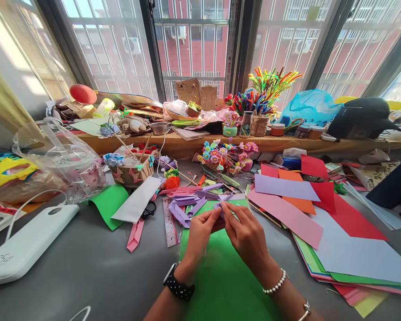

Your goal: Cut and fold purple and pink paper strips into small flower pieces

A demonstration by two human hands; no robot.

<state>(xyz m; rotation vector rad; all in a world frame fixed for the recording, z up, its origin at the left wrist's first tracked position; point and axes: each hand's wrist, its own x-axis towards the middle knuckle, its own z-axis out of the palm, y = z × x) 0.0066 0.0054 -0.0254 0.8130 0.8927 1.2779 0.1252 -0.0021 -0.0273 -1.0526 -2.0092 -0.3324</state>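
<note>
Small purple paper strip [223,206] pinched between left hand [200,232] and right hand [247,234], raised over green sheet [220,276], fingertips gripped close for folding control; folded purple strips [187,207] laid nearby.

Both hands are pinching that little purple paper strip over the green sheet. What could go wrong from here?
1. The purple strip is small and pinched only at the fingertips of the left hand and right hand; it may slip or crease off-line.
2. Similar folded purple pieces lie just ahead; a dropped strip could get mixed in with them.
3. The green sheet lies loose on the smooth table, so leaning wrists might shift it.
</note>
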